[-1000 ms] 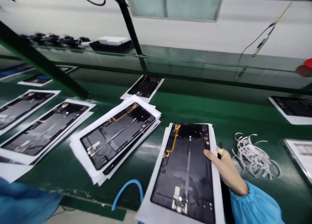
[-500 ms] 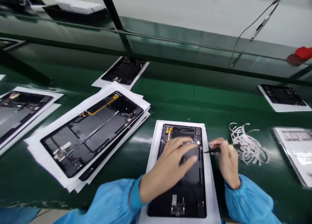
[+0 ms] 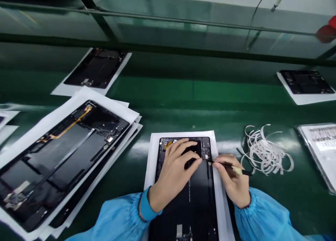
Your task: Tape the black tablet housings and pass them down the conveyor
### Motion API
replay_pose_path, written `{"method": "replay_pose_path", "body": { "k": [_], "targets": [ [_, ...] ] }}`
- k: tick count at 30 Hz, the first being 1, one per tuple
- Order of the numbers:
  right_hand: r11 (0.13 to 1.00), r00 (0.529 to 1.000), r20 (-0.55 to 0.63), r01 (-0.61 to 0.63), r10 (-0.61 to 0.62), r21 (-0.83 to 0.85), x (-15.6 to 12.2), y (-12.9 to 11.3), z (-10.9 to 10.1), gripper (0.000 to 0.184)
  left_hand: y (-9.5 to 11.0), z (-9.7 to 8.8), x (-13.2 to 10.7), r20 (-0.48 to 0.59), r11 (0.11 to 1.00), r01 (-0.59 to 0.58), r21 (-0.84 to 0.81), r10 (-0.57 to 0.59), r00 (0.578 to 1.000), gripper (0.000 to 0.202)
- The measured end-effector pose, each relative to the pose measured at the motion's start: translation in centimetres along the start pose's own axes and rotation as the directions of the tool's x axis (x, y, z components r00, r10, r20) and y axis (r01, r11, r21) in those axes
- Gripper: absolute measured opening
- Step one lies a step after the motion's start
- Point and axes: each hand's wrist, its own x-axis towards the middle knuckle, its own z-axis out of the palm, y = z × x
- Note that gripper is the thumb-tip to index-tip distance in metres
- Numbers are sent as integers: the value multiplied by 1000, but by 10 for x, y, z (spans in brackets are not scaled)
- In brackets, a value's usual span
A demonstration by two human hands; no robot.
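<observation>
A tablet back housing with exposed parts lies on white paper in front of me. My left hand rests over its upper half, thumb and index fingertips brought together near the right edge; anything between them is too small to make out. In my right hand is a pair of black tweezers with a pale yellow band, the tip reaching the housing's upper right edge close to my left fingertips. Beside that hand lies a tangle of thin white strips.
On the left is a stack of tablet housings interleaved with white paper. Two more housings lie farther back, one left and one right. A clear-covered tray sits at the right. A shelf rail crosses behind.
My right hand has moved left, bringing the tweezers onto the housing's edge. My left thumb and index finger have closed together near that tip. The view has shifted and tipped downward.
</observation>
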Motion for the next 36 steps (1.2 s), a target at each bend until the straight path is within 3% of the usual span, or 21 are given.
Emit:
{"method": "replay_pose_path", "body": {
  "k": [19, 36],
  "targets": [
    [1000, 995, -100, -14, 13, -17, -3, -4, 0, 11, 8, 5, 1, -49, 998, -23, 59, 26, 998, 13],
    [995, 996, -31, -78, 80, 58, 4, -6, 6, 7, 10, 6, 5, -53, 997, -6, 79, 10, 999, 13]
  ]
}}
